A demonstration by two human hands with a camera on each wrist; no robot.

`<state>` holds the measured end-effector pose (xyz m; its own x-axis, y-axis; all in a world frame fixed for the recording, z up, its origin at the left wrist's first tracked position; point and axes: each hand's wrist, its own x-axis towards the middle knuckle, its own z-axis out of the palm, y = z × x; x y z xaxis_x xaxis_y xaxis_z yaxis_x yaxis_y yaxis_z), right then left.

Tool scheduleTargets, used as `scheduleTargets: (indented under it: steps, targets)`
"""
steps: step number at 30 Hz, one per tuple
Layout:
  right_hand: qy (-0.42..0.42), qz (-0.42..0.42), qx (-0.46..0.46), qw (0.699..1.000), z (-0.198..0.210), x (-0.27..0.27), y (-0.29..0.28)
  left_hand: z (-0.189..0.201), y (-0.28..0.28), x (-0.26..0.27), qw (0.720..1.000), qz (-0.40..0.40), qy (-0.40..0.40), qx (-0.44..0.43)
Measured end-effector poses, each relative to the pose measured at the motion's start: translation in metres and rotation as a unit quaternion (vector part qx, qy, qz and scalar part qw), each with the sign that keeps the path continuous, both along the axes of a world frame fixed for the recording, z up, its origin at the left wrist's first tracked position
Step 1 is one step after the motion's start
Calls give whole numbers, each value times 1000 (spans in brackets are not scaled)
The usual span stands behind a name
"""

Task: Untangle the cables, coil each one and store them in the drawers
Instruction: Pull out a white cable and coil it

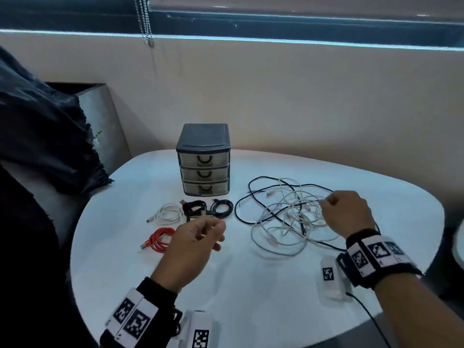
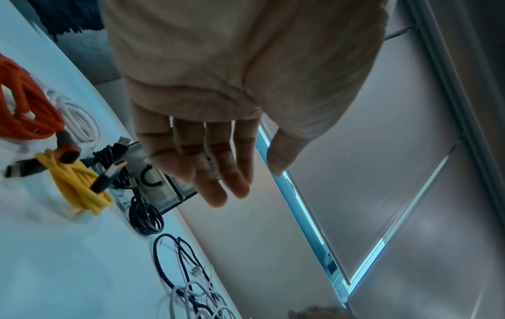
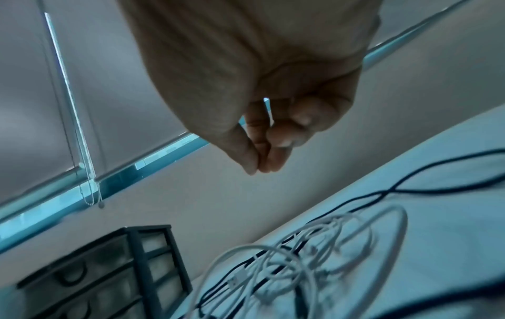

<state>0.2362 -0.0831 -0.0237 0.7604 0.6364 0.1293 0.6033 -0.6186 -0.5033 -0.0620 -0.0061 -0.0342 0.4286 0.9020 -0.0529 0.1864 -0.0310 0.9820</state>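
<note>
Left hand (image 1: 194, 243) above coiled cables (image 1: 193, 209)

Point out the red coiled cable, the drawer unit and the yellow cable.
red coiled cable (image 1: 160, 239), head view, middle of coil.
drawer unit (image 1: 204, 135), head view, dark top.
yellow cable (image 2: 73, 183), left wrist view, middle of bundle.

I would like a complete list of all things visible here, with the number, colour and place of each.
drawer unit: one, dark frame, three closed drawers, back of table.
coiled cables: five; white, two black, red, yellow; in front of the drawers.
tangled cables: white and dark blue, number unclear, right side of table.
table: one, white.
dark cloth: one, left edge.
blind chain: one, at the window.
left hand: relaxed, holds nothing, over the coils.
right hand: fingers curled, over the tangle; grip unclear.
</note>
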Motion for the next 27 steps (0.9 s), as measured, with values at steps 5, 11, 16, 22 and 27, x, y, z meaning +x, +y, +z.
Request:
scheduleTargets:
  steps: [5,11,16,22,27]
  targets:
    - [-77,222,-142,962,-2,0,28,3,-2,14,1000,-11,14,10]
    - [54,242,-242,938,-18,15,34,-1,-6,32,999,-36,28,12]
    - [-26,180,-167,969,-29,14,34,-14,-5,43,997,-47,52,-32]
    - [13,222,-165,961,-30,0,48,-28,5,67,981,-47,52,-180]
    - [13,307,-281,909,-36,-21,49,-44,18,100,965,-34,96,-243]
